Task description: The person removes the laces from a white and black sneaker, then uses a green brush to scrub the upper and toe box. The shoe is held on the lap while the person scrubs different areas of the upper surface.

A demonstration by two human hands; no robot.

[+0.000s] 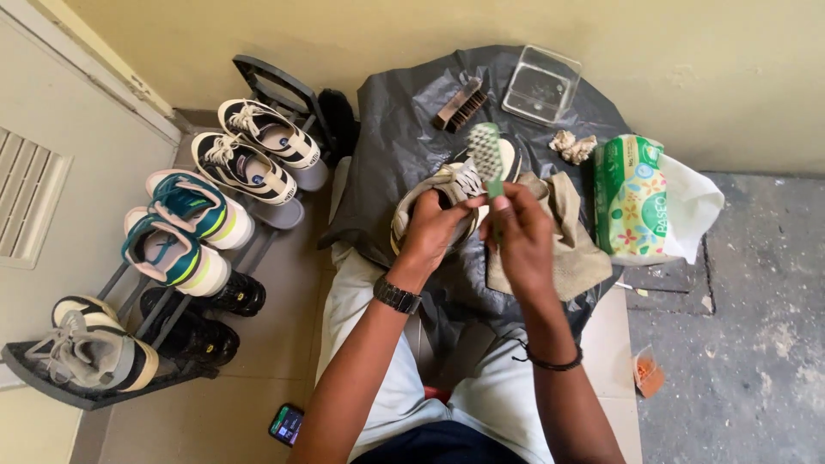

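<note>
My left hand is pushed inside a beige and white sneaker with white laces, holding it over my lap. My right hand grips the handle of a green toothbrush, bristles up, just above the shoe's toe. Both rest over a black plastic sheet spread across my knees. A tan cloth lies beside my right hand.
On the sheet lie a brown shoe brush, a clear plastic box and a crumpled tissue. A green tissue pack sits right. A shoe rack with several pairs stands left. A phone lies on the floor.
</note>
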